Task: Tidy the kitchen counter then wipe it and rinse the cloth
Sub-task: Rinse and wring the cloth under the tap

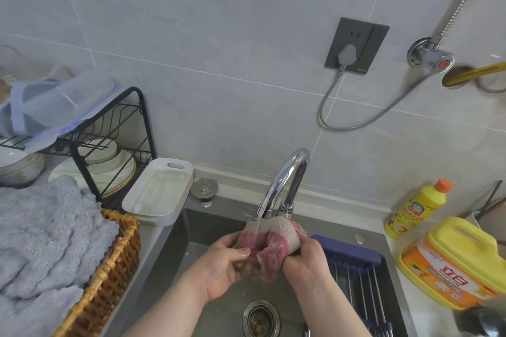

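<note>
A wet pink and beige cloth (269, 243) is bunched up under the running chrome faucet (284, 180), above the grey sink (175, 262). My left hand (221, 268) grips the cloth's left side from below, thumb on top. My right hand (304, 260) clasps the cloth's right side, fingers curled round it. A stream of water falls onto the middle of the cloth. The drain strainer (260, 319) lies directly below my hands.
A wicker basket (109, 276) with a grey fluffy towel (41, 232) sits left of the sink. Behind it are a black dish rack (109, 145) and a white tray (161, 191). A blue drying rack (358, 276) spans the sink's right side; two yellow detergent bottles (416, 208) (454, 262) stand at right.
</note>
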{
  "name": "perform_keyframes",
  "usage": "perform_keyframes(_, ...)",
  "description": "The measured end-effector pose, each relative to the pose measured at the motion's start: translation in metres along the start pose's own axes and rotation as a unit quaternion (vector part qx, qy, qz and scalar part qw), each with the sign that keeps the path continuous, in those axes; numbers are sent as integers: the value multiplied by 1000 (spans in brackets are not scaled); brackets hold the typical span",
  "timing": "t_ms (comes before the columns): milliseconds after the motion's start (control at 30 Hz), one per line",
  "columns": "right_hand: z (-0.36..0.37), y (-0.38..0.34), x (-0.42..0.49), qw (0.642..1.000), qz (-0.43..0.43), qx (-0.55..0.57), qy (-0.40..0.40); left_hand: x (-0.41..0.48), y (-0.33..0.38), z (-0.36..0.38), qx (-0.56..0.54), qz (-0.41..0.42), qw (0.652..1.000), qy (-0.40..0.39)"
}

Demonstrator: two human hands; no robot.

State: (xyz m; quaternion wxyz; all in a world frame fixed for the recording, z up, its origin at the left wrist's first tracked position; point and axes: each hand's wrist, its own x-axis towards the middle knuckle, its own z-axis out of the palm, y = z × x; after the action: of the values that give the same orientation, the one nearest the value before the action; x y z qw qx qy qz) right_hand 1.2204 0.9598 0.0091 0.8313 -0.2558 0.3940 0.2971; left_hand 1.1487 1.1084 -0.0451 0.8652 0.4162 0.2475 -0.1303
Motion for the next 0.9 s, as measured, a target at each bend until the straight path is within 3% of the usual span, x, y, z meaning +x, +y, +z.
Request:
perform_keyframes(233, 1, -3, 1, 1000, -17, -11, 6, -4, 18, 0, 156, -35, 986, 44)
perform_keyframes(400, 1, 1, 7, 999, -33, -2, 16, -8, 26, 0, -11, -10, 1000, -23)
perform_keyframes(500, 0, 5, 14, 999, -36, 2, 23, -7, 22, 1, -37, 19, 998, -37)
perform_keyframes(700, -1, 15, 20, 998, -58, -8, 21, 7, 9, 11, 117, 77, 972, 188)
perform_keyframes(900, 0, 15, 19, 993, -98, -61, 16, -8, 16, 21, 341, 125, 902, 233)
